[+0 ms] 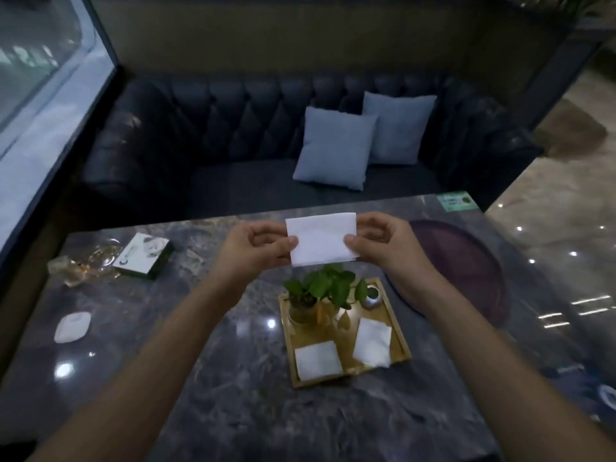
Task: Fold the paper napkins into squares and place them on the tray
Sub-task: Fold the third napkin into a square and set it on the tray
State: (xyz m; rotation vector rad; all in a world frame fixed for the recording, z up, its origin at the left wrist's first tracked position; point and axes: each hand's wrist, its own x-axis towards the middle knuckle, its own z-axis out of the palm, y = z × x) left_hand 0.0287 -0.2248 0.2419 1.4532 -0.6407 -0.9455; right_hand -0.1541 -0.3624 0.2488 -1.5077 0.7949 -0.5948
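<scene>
A white paper napkin (321, 239), folded to a near-square rectangle, hangs in the air above the marble table. My left hand (256, 246) pinches its left edge between thumb and fingers. My right hand (383, 243) pinches its right edge the same way. Below it on the table lies a gold square tray (401, 331). Two folded white napkins rest in the tray, one at the front left (317, 359) and one at the right (372, 341).
A small potted plant (320, 291) and a little metal holder (371, 295) stand at the tray's back. A dark round mat (466, 268) lies to the right. A boxed pack (145, 255), crumpled clear wrap (83, 265) and a white dish (72, 326) sit at left.
</scene>
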